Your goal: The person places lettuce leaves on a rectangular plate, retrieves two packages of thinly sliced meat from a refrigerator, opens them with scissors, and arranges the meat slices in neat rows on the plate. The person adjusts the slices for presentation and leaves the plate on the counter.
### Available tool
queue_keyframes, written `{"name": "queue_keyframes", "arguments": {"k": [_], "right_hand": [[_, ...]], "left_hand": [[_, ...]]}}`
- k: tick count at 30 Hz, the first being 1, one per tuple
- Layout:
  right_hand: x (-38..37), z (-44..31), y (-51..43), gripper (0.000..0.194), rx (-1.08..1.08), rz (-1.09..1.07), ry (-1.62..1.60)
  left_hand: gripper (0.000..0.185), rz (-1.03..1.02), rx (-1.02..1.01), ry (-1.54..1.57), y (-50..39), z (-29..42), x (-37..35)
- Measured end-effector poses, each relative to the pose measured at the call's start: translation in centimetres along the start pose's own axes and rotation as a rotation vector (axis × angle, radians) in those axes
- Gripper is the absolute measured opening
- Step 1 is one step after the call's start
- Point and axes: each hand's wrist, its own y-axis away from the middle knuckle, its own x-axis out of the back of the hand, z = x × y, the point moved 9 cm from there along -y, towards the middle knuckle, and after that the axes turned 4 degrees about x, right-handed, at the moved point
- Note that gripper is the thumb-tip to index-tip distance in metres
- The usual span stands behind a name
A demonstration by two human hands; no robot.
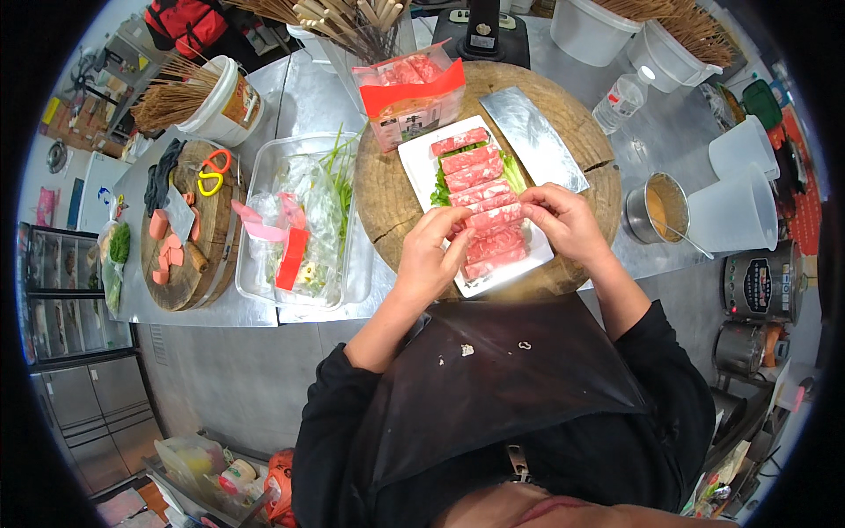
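Between my left hand (430, 251) and my right hand (566, 221), a marbled raw meat roll (496, 216) is pinched at its two ends. It sits low over a white rectangular plate (417, 173), in a row with several other rolls (470, 158). Green lettuce leaves (513, 168) show from under the rolls. The plate rests on a thick round wooden chopping block (389, 198). A broad cleaver blade (533, 135) lies right of the plate, its handle not seen. Behind the plate's upper left corner stands an opened red and clear bag of meat rolls (412, 99).
Left of the block are a clear plastic tub (245, 277) with bagged greens and a smaller block (188, 290) with cut pink sausage, a knife and scissors (212, 173). To the right stand a water bottle (622, 99), a metal pot of sauce (657, 208) and plastic jugs (733, 208).
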Motion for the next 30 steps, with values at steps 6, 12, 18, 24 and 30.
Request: {"name": "queue_keyframes", "arguments": {"k": [6,12,18,24,30], "right_hand": [[-1.9,3.5,0.9,0.027,-0.425,-0.103,-0.335],[-0.7,4.8,1.9,0.029,-0.345,-0.025,-0.092],[-1.5,4.7,2.5,0.049,-0.237,0.159,-0.362],[-4.2,3.7,1.7,0.065,-0.134,0.120,-0.238],[-5.1,3.5,1.7,0.067,-0.085,0.088,-0.236]], "left_hand": [[0.024,-0.063,0.235,0.040,0.0,-2.9,-0.8],[0.032,-0.005,0.383,0.136,1.1,-5.6,-0.6],[0.067,0.067,0.248,0.373,1.6,-3.5,-1.5],[0.084,0.054,0.212,0.404,1.5,-3.2,-5.0],[0.080,0.177,0.164,0.133,0.6,-3.5,-5.5]]}}
